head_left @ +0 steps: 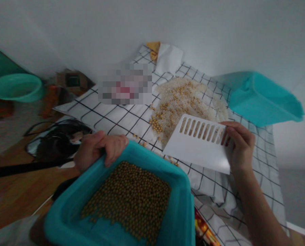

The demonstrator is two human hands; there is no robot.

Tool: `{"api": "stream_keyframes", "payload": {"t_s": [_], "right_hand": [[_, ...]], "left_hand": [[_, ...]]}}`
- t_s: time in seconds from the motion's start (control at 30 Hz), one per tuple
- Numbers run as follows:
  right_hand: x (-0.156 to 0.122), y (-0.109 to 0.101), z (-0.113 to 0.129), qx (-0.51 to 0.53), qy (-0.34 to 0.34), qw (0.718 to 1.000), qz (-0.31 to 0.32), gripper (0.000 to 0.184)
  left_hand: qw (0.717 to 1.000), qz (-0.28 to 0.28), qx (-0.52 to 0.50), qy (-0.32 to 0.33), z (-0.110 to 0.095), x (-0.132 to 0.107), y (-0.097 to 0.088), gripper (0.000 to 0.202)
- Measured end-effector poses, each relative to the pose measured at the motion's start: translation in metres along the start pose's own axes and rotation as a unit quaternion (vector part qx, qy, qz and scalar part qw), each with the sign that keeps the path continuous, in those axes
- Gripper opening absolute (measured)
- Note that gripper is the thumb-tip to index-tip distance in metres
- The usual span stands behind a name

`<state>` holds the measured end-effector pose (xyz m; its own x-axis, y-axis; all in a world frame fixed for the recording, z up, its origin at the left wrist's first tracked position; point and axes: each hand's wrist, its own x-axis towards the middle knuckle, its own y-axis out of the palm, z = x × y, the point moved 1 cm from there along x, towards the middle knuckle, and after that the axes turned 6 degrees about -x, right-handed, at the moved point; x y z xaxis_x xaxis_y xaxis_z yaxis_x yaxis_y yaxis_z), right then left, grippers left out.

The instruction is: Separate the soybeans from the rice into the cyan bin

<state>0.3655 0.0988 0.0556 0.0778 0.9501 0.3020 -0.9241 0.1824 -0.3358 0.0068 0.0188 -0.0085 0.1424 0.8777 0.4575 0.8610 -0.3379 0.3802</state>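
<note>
My left hand (pixel 101 148) grips the far rim of a teal plastic bin (pixel 183 184), its fingers wrapped over the edge. Round brownish beans (pixel 132 196), dry soybeans by their look, cover most of the bin's floor. Pinched at its right end by my right hand (pixel 239 143) is a flat white plastic plate (pixel 198 153) with a row of slots along its far edge. The plate is tilted at the near side of a pile of white grains, rice-like, mixed with yellow beans (pixel 180 102). The pile lies spread on a checked cloth (pixel 134 119).
Another teal bin (pixel 265 99) lies on its side at the cloth's right. A white sheet and yellow item (pixel 168 58) sit at the far corner, near a pixelated patch. A green basin (pixel 16 87), a cardboard box (pixel 72 80) and a black bag (pixel 57 140) are at left.
</note>
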Motion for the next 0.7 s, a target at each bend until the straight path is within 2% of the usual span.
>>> {"api": "stream_keyframes", "payload": {"t_s": [0.1,0.27,0.6,0.7], "right_hand": [[0.001,-0.001,0.000,0.013,0.005,1.000,-0.001,0.013],[0.003,-0.008,0.001,0.005,-0.009,1.000,-0.026,0.014],[0.003,0.002,-0.005,0.008,0.044,0.998,0.051,0.011],[0.002,0.005,-0.008,0.032,0.067,0.991,0.109,0.010]], "left_hand": [[0.999,0.041,0.014,0.018,-0.004,0.004,0.006,0.069],[0.999,0.034,0.011,0.037,-0.003,0.007,0.010,0.066],[0.999,0.022,0.023,0.030,-0.004,0.007,0.011,0.064],[0.999,0.017,0.021,0.032,-0.004,0.007,0.011,0.064]]}}
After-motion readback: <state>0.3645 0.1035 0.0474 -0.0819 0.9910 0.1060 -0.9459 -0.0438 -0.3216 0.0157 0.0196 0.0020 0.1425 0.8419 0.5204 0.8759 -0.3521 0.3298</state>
